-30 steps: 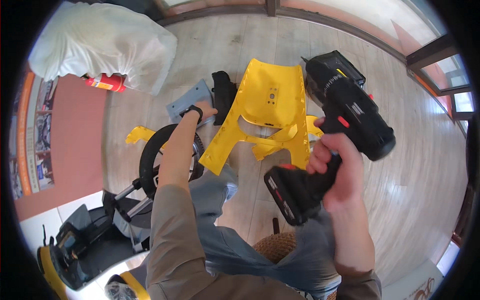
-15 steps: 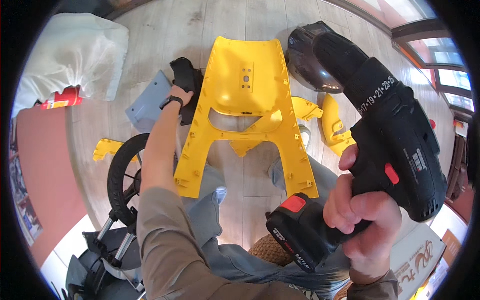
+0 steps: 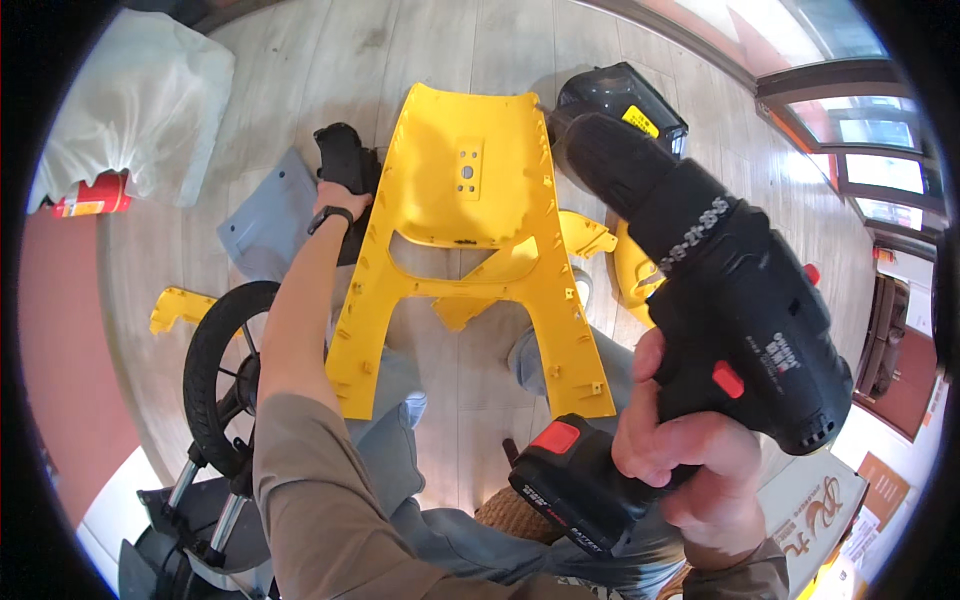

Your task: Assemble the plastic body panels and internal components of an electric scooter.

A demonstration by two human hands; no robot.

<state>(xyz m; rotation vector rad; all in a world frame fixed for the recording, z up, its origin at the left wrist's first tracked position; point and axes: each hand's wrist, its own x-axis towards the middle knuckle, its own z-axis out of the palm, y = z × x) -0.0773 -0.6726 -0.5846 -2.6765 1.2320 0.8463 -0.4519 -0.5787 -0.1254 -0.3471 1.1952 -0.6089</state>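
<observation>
My right hand [image 3: 700, 460] is wrapped round the grip of a black cordless drill [image 3: 740, 310] with red accents, held up close at the right. Its chuck points to the upper left. My left hand [image 3: 342, 198] reaches forward and has its fingers closed on a black plastic part [image 3: 340, 155], left of a large yellow plastic panel [image 3: 470, 200]. That panel lies before me, its hollow, ribbed side up, with a holed plate in the middle and two legs toward my knees. A grey-blue flat panel [image 3: 270, 215] lies beside my left hand.
A black-tyred wheel [image 3: 205, 370] on a metal-forked frame stands at lower left. Smaller yellow parts [image 3: 585, 232] and a dark glossy shell [image 3: 600, 90] lie beyond the drill. A white-covered object [image 3: 140, 100] and red cylinder [image 3: 95, 195] are upper left; a carton [image 3: 810, 510] is lower right.
The whole view has shifted, so the floor things appear slightly farther left. The drill sits a little lower and more to the left, uncovering a yellow label on the dark shell. Both hands keep their holds.
</observation>
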